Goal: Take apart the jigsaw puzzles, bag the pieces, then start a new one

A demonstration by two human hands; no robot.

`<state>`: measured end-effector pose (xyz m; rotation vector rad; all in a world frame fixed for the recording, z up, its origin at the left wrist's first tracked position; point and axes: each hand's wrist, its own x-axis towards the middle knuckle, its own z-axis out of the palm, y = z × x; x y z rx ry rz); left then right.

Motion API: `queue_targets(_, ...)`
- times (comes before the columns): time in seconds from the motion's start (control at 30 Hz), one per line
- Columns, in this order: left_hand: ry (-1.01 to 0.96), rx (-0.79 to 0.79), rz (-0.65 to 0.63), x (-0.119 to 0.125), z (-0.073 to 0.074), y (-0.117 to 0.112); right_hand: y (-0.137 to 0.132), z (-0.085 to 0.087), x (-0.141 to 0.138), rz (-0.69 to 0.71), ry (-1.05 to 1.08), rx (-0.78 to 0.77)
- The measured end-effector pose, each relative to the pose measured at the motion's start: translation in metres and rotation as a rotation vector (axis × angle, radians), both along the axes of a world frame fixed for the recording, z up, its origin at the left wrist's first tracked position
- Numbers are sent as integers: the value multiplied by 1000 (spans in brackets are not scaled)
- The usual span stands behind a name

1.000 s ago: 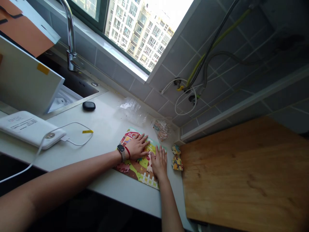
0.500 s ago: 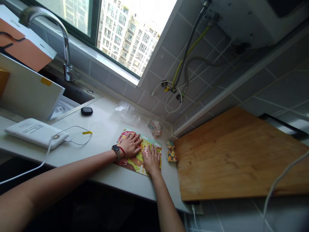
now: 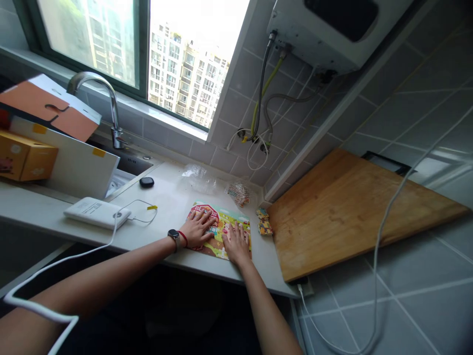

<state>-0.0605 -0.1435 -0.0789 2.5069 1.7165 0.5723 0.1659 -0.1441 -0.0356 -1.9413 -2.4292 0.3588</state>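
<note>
A colourful farm picture sheet (image 3: 214, 250) with a red barn lies flat on the white counter, perhaps a puzzle or board. My left hand (image 3: 198, 229) rests flat on its left part, fingers spread, with a dark watch (image 3: 173, 234) and a red cord at the wrist. On the right part of the picture lies my right hand (image 3: 237, 242), palm down with fingers stretched out. Both hands cover some of the picture. Two small stacks of coloured cardboard pieces (image 3: 265, 227) sit just right of it, and a clear bag of printed pieces (image 3: 239, 193) lies behind it.
Crumpled clear plastic (image 3: 199, 178) lies near the wall. Leftward are a small black case (image 3: 147, 182), a white power bank (image 3: 96, 213) with a cable, and boxes (image 3: 37, 160) by the sink tap (image 3: 115, 111). A wooden board (image 3: 343, 212) leans at the right.
The head view has shifted, so the counter things appear further right and the water heater shows more. Both hands stay flat on the picture sheet, with little visible movement on it.
</note>
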Motion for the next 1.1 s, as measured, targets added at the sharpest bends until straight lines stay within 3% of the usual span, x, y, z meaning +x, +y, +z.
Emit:
queue_targets(0.33, 58, -32, -46, -7, 6, -31, -43, 3, -3, -39, 40, 32)
queue_targets(0.7, 123, -107, -43, -5, 23, -33, -49, 3, -3, -54, 95, 52)
queue_targets(1.1, 37, -143, -21, -5, 19, -28, -93, -7, 22, -27, 109, 66)
